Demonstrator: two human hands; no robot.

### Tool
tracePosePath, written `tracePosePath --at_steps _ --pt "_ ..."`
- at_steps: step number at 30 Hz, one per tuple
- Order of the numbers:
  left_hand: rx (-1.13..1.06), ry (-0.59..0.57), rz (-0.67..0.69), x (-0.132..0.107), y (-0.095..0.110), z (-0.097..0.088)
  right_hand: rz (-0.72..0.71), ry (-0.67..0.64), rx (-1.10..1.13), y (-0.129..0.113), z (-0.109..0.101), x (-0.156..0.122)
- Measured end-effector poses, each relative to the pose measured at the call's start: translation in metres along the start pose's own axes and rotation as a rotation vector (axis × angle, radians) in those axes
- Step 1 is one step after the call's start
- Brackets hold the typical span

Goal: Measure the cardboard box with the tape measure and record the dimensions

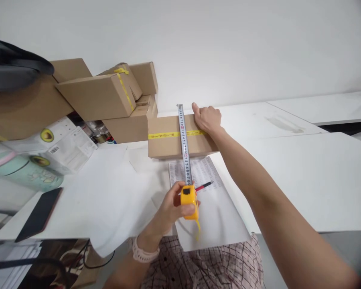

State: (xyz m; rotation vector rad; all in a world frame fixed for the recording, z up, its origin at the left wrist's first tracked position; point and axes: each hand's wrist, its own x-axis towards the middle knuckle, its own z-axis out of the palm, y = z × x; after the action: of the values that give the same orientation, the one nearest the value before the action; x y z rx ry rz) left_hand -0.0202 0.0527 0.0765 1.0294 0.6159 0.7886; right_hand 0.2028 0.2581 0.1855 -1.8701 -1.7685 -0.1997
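My left hand (175, 206) is closed round a yellow tape measure (189, 202), low over the desk. Its metal blade (184, 140) is pulled out away from me across the top of a cardboard box (165, 146) banded with yellow tape. The blade's hooked end reaches past the box's far edge. At the box's right end, my right hand (209, 118) grips it with the thumb raised; some of its fingers are hidden. Between the box and me lies a printed sheet (216, 216), with a red and black pen (203, 186) partly behind the tape measure.
Cardboard boxes (96, 96) are stacked at the back left. A white box with avocado pictures (69, 140), a mint-green bottle (24, 172) and a dark phone (40, 212) are at the left. The white desk (289, 180) extends right, below a white wall.
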Motion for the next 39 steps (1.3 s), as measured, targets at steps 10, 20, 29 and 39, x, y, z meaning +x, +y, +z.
tracePosePath --at_steps 10,20,29,39 --pt "-0.095 -0.007 -0.096 -0.013 -0.023 0.008 0.017 0.014 0.157 0.004 0.007 0.009" --pt "0.012 0.047 -0.107 -0.003 -0.044 0.020 0.089 -0.044 0.129 0.004 0.004 0.013" --pt "-0.010 0.033 -0.083 -0.025 -0.040 0.010 0.027 0.061 0.229 0.014 0.019 0.013" --pt "0.256 0.181 0.004 -0.064 -0.057 -0.024 -0.001 0.143 0.142 0.004 0.004 -0.065"
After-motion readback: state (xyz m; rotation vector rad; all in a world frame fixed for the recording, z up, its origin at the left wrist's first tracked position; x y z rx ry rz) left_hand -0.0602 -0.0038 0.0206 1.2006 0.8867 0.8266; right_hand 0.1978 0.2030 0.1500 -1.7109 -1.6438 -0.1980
